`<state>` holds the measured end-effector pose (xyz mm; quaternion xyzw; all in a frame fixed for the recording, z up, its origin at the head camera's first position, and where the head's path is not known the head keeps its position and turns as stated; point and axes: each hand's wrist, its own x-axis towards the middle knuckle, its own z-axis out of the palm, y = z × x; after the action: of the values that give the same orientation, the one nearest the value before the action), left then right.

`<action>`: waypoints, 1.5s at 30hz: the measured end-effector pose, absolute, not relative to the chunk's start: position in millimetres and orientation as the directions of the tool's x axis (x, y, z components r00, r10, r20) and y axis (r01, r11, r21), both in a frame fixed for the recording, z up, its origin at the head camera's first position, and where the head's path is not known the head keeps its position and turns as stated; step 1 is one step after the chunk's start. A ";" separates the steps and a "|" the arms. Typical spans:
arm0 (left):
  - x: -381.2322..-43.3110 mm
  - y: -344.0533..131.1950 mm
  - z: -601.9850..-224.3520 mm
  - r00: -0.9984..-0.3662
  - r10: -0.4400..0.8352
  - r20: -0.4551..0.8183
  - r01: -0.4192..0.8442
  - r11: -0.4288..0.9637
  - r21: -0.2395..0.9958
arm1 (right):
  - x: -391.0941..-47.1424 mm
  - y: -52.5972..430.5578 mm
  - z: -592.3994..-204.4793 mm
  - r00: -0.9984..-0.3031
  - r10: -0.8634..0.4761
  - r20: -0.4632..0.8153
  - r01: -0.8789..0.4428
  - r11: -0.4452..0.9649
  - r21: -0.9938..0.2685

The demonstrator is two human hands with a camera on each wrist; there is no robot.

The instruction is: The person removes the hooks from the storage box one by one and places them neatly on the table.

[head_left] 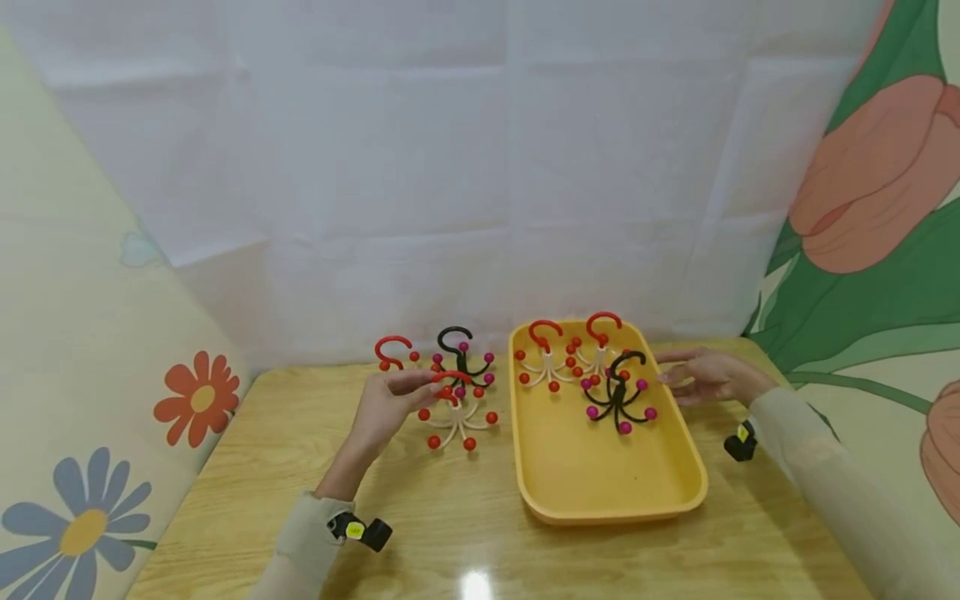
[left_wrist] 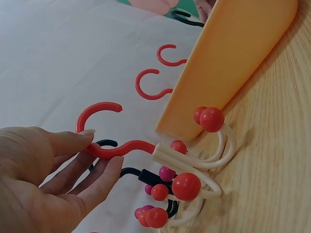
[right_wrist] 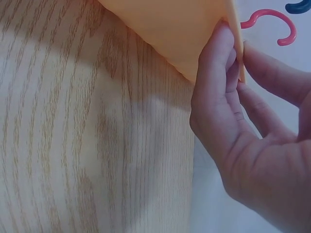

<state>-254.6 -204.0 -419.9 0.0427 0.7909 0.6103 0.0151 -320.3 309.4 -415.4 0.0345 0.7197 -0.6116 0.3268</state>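
Note:
My left hand [head_left: 382,410] pinches the red hook top of a red-and-white multi-arm hanger hook [left_wrist: 167,156] between thumb and fingers. Its pale arms end in red balls, low over or on the table; contact is unclear. Just behind it are a black hanger hook [head_left: 461,362] with magenta balls and another red-topped one [head_left: 393,342], partly hidden by the hand. My right hand [head_left: 707,377] grips the right rim of the yellow tray [head_left: 592,483], thumb and fingers on either side of the wall. In the tray are two red-and-white hanger hooks [head_left: 547,360] and a black one [head_left: 618,393].
The wooden table [head_left: 420,517] carries everything. A white sheet [head_left: 390,183] hangs behind its back edge, and flower-patterned walls [head_left: 877,183] stand at both sides. The tray occupies the right half, its wall rising between the two hands.

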 end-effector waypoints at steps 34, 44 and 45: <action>-241.4 -155.5 -350.1 -0.943 0.095 0.320 0.333 0.282 0.900 | -319.2 306.3 -414.3 -0.785 -0.335 -0.521 0.454 0.263 -0.852; -247.3 -114.8 -339.1 -0.958 0.192 0.214 0.265 0.293 0.919 | -318.8 305.2 -416.2 -0.786 -0.334 -0.520 0.453 0.263 -0.852; -248.8 -110.9 -339.8 -0.956 0.204 0.211 0.265 0.290 0.920 | -318.7 305.3 -416.2 -0.786 -0.337 -0.519 0.452 0.260 -0.853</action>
<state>-248.8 -110.9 -339.8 0.1459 0.8027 0.5776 -0.0263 -318.7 305.3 -416.2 0.0396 0.7243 -0.6069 0.3248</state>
